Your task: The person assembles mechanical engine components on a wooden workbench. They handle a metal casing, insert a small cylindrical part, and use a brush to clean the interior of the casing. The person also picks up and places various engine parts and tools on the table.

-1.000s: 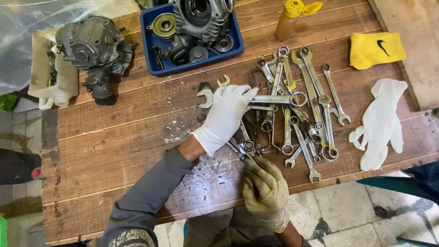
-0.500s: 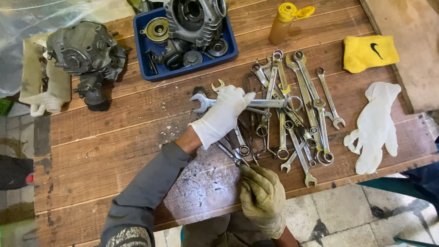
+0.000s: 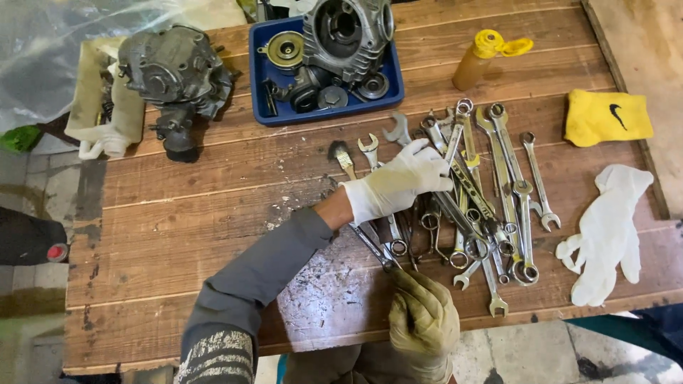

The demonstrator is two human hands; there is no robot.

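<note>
Since the earlier frames, the left hand (image 3: 398,183) in its white glove has slid rightward over the pile of wrenches (image 3: 477,206), fingers now spread flat on them. Nearest the camera, the right hand (image 3: 423,323), in a grimy yellowish glove, is curled closed at the table's front edge, pinching the end of a wrench (image 3: 373,245) that runs up under the left wrist. The grey-sleeved left arm reaches diagonally across the plank table (image 3: 178,235). A spare white glove (image 3: 605,235) lies right of the pile. Farther back sit a yellow cloth (image 3: 605,117), a bottle (image 3: 484,57), a blue tray (image 3: 263,85) of engine parts and an engine casing (image 3: 174,78).
</note>
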